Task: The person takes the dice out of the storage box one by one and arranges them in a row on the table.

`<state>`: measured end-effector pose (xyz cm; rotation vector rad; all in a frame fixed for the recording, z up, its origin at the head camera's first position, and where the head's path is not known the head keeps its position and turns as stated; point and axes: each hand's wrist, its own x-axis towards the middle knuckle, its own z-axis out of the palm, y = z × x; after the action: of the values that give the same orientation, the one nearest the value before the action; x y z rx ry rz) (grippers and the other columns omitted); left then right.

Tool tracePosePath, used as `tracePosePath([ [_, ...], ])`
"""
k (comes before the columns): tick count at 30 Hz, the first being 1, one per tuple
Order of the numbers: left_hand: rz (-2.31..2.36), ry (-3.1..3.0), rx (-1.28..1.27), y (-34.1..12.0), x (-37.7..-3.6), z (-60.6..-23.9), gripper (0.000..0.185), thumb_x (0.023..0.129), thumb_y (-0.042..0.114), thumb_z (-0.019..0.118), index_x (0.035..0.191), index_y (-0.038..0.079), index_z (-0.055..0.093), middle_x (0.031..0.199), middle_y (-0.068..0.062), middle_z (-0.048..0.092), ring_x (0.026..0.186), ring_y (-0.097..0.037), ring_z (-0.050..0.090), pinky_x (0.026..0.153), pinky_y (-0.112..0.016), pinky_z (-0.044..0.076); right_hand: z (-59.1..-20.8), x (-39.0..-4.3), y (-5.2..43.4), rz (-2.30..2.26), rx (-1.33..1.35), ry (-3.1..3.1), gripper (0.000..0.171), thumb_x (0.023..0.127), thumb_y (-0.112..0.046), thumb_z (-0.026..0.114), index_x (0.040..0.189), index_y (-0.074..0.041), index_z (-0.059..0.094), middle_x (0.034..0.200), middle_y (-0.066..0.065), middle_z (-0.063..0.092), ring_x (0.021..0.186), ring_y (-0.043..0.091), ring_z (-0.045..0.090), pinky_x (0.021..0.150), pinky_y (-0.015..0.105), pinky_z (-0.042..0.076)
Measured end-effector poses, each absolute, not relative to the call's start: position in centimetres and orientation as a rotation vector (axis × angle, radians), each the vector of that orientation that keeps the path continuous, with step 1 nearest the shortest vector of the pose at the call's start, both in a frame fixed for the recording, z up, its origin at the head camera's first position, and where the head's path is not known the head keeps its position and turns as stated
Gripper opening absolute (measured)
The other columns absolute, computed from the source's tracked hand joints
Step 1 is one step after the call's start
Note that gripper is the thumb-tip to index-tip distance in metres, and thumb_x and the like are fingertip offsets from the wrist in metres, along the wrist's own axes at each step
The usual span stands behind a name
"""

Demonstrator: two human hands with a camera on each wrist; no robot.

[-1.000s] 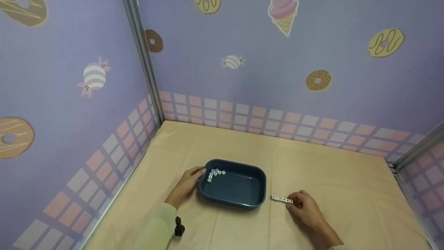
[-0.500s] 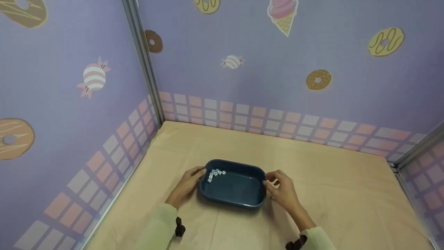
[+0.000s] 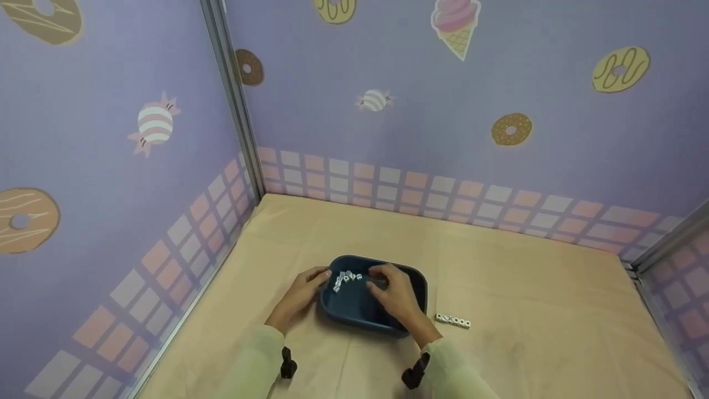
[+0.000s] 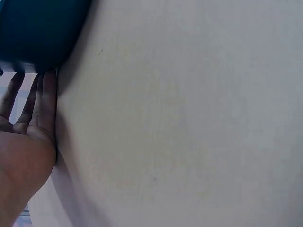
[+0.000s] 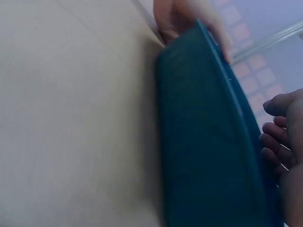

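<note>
My right hand (image 3: 396, 296) reaches over the dark blue tray (image 3: 412, 321), its fingers loosely curled and lowered toward the cluster of small white cubes (image 3: 344, 279) lying in the tray's far-left corner; from the head view the fingertips appear just short of the cubes, and I cannot tell whether the grip has closed on one, though the right wrist view shows curled fingers with nothing visibly between them. My left hand (image 3: 302, 293) lies flat against the tray's left outer wall, fingers straight and resting on the surface (image 3: 526, 288), which I judge serves to brace the tray so it does not slide while the other hand works inside it; the left wrist view confirms the extended fingers beside the dark wall. A short row of white cubes (image 3: 452, 320) lies on the surface just beside the tray's near-right corner, apart from both hands, set in a line as if arranged in order. Compared with half a second ago, the right hand has moved from the tray's right rim to above its interior, uncovering the row it had hidden; a second ago that hand was at the row itself. The left hand and tray have not shifted.
</note>
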<state>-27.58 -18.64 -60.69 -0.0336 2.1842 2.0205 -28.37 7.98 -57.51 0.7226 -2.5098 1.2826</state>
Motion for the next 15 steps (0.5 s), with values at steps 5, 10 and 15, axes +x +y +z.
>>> tracePosePath([
  [5,2.027,2.178,-0.049,-18.6,-27.5,-60.7,0.054,0.109,0.039,0.061,0.149,0.003,0.058,0.146,-0.021,0.06,0.128,-0.037,0.064,0.1,-0.042,0.056,-58.5,-29.2,6.1,1.306,0.693,-2.541,0.035,0.095,-0.009,0.081,0.126,0.003,0.071,0.116,0.012,0.072,0.109,0.029,0.07,0.094,0.048,0.057],
  [10,2.01,2.199,-0.049,-18.4,-27.5,-60.8,0.054,0.109,0.04,0.062,0.148,0.003,0.059,0.147,-0.02,0.06,0.131,-0.036,0.062,0.105,-0.046,0.054,-59.3,-29.6,5.5,1.287,0.637,-2.609,0.041,0.095,-0.009,0.079,0.133,0.004,0.069,0.125,0.015,0.069,0.119,0.032,0.066,0.103,0.051,0.053],
  [15,2.017,2.206,-0.051,-18.3,-27.6,-60.7,0.053,0.109,0.039,0.061,0.148,0.003,0.059,0.148,-0.02,0.059,0.135,-0.035,0.06,0.109,-0.048,0.05,-59.7,-29.7,5.5,1.196,0.658,-2.711,0.045,0.098,-0.017,0.077,0.138,0.003,0.066,0.133,0.016,0.066,0.127,0.035,0.062,0.109,0.053,0.049],
])
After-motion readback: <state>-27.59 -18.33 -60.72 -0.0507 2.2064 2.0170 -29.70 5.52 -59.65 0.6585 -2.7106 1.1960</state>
